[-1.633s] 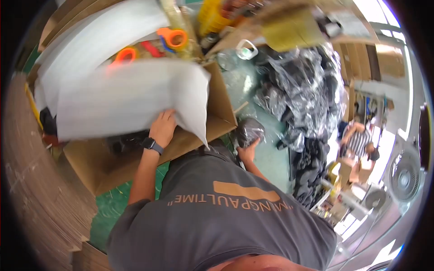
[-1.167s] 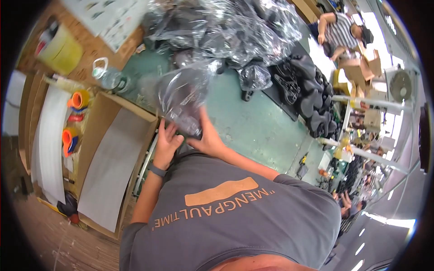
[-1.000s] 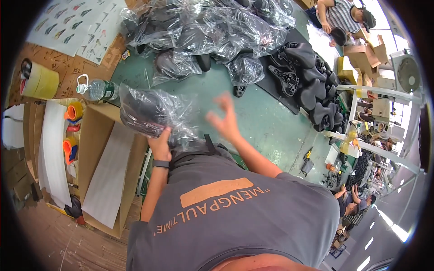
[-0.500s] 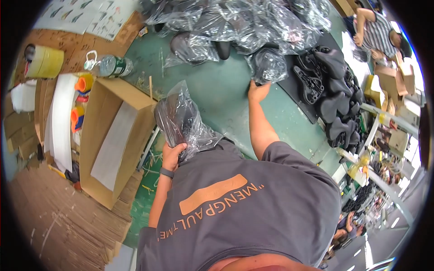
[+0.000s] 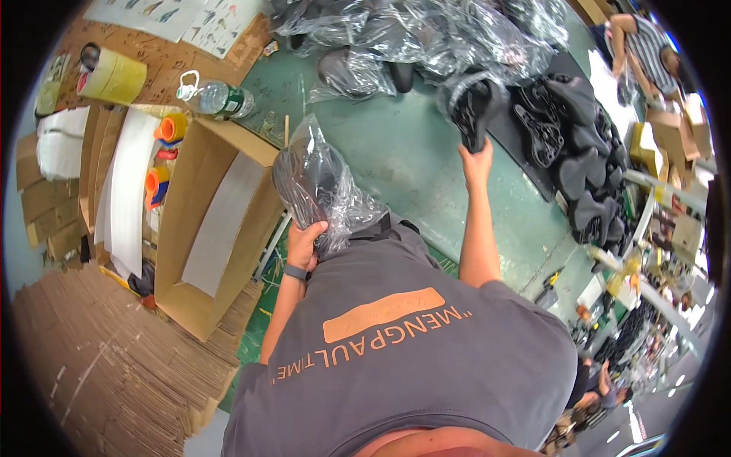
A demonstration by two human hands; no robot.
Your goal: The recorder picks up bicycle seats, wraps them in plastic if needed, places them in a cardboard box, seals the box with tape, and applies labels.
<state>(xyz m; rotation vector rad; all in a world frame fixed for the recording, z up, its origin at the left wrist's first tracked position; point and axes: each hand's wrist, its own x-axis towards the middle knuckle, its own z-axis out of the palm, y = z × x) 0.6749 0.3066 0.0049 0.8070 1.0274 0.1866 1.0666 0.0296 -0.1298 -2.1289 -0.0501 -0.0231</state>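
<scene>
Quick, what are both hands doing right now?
Left hand: closed, holding a plastic-wrapped bicycle saddle.
Right hand: closed, gripping another bicycle saddle by its narrow end.

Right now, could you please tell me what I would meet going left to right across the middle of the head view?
Curved white sheet, open cardboard box, bagged black saddle in the left hand, black saddle in the right hand, unwrapped black saddles.

A dark grey T-shirt (image 5: pixel 426 373) with short sleeves (image 5: pixel 525 308), a round neckline (image 5: pixel 426 424), an orange bar (image 5: pixel 384 313) and matching lettering (image 5: pixel 373 344) across its front is worn with a dark wristband (image 5: pixel 295 272) on the left.
</scene>
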